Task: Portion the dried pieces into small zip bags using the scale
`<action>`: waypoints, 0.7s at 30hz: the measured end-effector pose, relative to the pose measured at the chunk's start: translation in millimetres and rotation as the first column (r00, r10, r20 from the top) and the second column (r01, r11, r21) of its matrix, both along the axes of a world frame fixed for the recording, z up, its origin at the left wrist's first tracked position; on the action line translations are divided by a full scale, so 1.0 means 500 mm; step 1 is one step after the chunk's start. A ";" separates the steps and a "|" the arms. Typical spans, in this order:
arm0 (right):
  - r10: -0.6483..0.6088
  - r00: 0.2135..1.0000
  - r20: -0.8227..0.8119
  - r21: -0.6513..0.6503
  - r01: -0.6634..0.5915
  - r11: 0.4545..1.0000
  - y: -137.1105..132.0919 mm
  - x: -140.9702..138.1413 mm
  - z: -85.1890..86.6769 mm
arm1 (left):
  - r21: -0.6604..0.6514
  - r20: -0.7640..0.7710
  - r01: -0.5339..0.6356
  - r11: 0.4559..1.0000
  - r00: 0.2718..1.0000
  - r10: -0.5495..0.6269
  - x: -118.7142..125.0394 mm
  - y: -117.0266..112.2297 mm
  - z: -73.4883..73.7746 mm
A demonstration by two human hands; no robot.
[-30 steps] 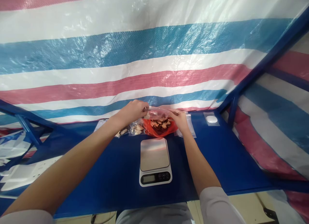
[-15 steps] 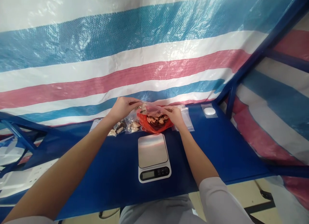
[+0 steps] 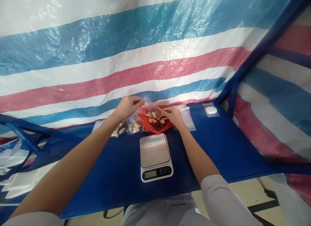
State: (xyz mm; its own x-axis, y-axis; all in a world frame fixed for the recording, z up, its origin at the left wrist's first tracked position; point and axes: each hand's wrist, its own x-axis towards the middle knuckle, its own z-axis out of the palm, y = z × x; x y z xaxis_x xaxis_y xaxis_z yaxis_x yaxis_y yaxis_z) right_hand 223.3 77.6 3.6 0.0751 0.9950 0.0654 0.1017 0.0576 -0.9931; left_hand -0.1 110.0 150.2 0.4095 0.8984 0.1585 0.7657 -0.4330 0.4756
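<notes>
My left hand and my right hand pinch the upper edges of a clear plastic bag, stretched between them. Pale dried pieces show at its lower part. Behind and below it, a red plastic bag lies spread on the table, holding brown dried slices. Just in front stands a white kitchen scale with a bare metal plate; its display shows no readable figures. Two clear bags of dried pieces, one paler and one darker, lie beneath my left wrist.
Flat clear bags lie right of the red bag. Farther right, a white rounded object rests on a small clear bag. White trays or sheets are at the left. A striped tarp and blue frame bars enclose the blue table.
The pale pieces in the clear bag have moved from beside my left fingers to the middle, over the brown slices. Both hands keep their pinch. The view has shifted slightly.
</notes>
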 end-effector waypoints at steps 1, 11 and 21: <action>-0.003 1.000 0.002 -0.006 0.003 1.000 0.001 0.000 -0.002 | -0.001 0.010 0.001 1.000 1.000 -0.001 0.000 0.000 -0.002; 0.010 1.000 0.014 -0.022 -0.010 1.000 0.001 0.005 -0.005 | -0.057 -0.038 -0.014 0.998 0.999 0.012 -0.043 0.002 -0.012; -0.036 0.960 0.278 0.074 0.016 0.997 -0.001 -0.022 0.011 | 0.106 -0.141 0.007 0.994 0.990 0.008 -0.042 0.012 -0.002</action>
State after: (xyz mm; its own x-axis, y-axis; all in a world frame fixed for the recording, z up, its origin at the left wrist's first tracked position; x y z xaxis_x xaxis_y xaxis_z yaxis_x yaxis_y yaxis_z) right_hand 212.2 76.9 9.3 0.0696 0.9851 0.1572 0.3761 0.1200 -0.9188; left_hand -20.9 116.1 149.1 0.4343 0.8796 0.1940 0.8219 -0.4751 0.3143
